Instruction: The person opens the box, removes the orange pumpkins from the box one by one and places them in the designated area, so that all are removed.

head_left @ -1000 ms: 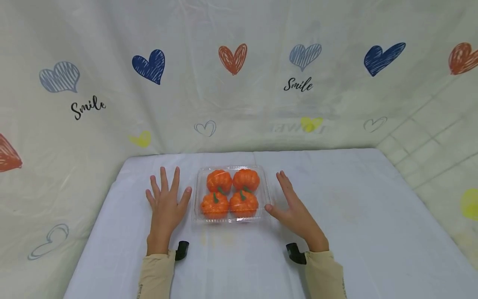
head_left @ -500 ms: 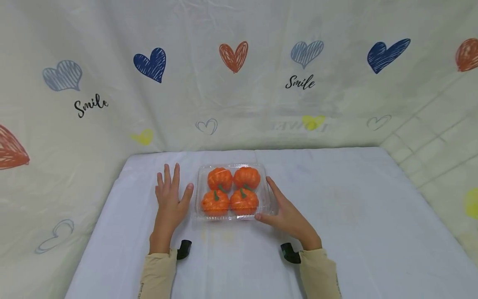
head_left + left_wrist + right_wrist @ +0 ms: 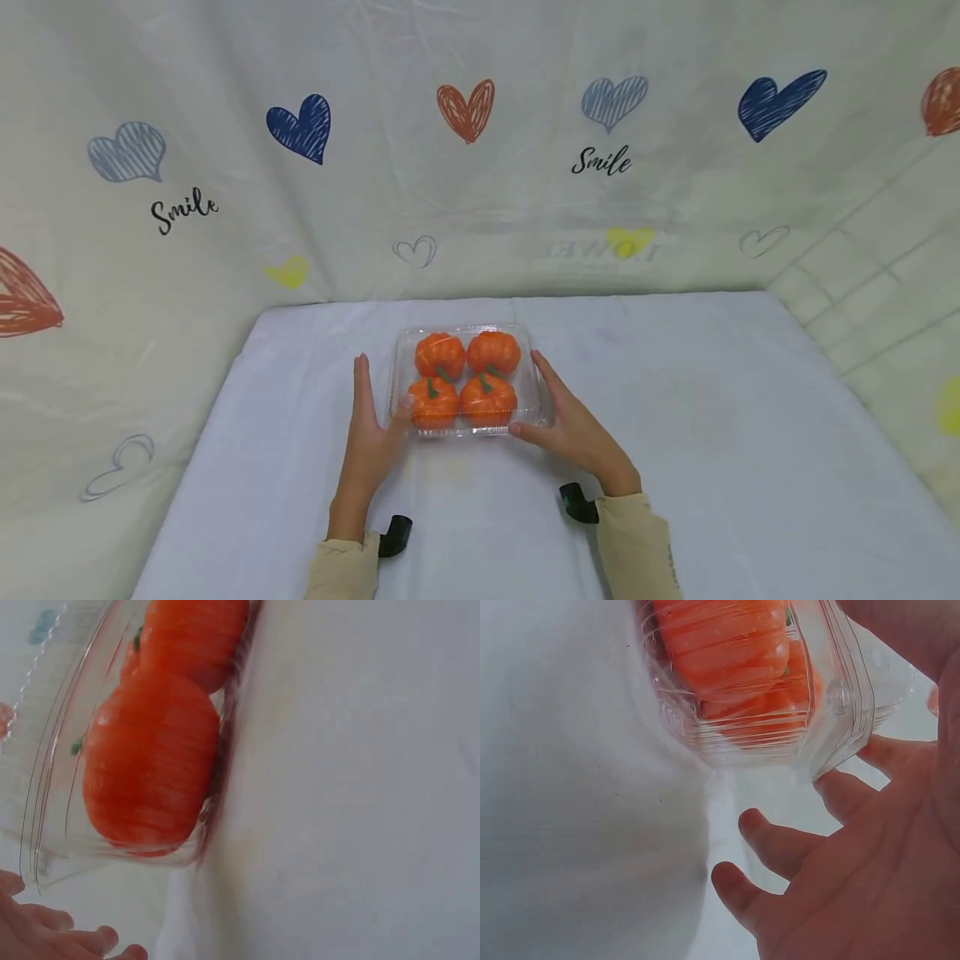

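Observation:
A clear plastic clamshell box [image 3: 465, 432] with a lid holds several small orange pumpkins [image 3: 490, 400] with green stems. My left hand [image 3: 375, 446] is at its left side in the head view; the thumb overlaps the front left corner, the fingers point forward beside the wall. Whether that thumb touches cannot be told. On the right, my right hand [image 3: 581, 433] has its thumb at the front right corner and its fingers stretched along the side. In the right wrist view, two fingers [image 3: 847, 793] meet the box rim, while the other two stand apart from it.
A white cloth covers the table [image 3: 712, 433], whose far edge meets a pale curtain [image 3: 525, 192] printed with hearts and "Smile". Black wrist-worn pieces [image 3: 395, 536] jut inward from both beige sleeves [image 3: 637, 550].
My left hand has swung right to the box, its spread fingers drawn together. The right hand has moved left, bringing thumb and fingers to the box's right side.

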Available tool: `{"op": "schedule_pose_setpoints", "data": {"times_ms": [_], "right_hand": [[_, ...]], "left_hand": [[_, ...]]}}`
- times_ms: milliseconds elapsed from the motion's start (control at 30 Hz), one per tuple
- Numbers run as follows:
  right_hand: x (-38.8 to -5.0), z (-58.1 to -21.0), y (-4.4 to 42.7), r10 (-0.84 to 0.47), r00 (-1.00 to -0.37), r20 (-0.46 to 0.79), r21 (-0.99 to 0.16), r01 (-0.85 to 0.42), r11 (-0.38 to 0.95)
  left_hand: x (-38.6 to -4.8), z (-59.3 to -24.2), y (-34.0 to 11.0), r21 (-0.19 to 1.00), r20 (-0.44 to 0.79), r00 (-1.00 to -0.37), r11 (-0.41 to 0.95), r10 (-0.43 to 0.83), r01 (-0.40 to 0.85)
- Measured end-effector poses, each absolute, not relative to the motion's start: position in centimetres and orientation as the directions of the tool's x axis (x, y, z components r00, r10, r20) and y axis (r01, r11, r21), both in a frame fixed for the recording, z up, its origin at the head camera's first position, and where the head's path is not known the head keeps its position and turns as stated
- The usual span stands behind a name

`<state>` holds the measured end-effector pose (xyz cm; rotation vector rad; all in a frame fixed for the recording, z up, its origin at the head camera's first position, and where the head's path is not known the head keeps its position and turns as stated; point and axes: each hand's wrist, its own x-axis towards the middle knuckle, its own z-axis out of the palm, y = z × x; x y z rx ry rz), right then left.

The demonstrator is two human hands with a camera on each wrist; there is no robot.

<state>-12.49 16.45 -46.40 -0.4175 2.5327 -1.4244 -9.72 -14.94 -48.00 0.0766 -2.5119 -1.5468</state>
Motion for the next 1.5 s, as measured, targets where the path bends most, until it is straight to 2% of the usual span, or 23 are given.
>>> {"op": "schedule_pose_setpoints", "data": {"times_ms": [333, 533, 1133, 1500], "right_hand": [[-12.6, -46.5, 16.4, -0.344, -0.938, -0.047, -0.869, -0.131, 0.477], [-12.6, -46.6, 16.2, -0.346, -0.936, -0.065, -0.877, -0.112, 0.467], [-12.6, -46.5, 16.2, -0.348, -0.933, -0.09, -0.886, -0.085, 0.456], [-12.7, -46.3, 16.4, -0.368, -0.924, -0.102, -0.894, -0.077, 0.441]], "left_hand": [[-7.1, -49.7, -13.3, 0.981, 0.044, -0.994, 0.195, -0.097, 0.024], [-6.9, -50.0, -13.3, 0.99, 0.014, -0.997, 0.141, -0.076, 0.004], [-7.1, -50.2, -13.4, 0.996, 0.041, -0.997, 0.084, -0.061, 0.036], [-6.8, -50.1, -14.4, 0.975, 0.103, -0.982, 0.211, -0.157, 0.068]]}}
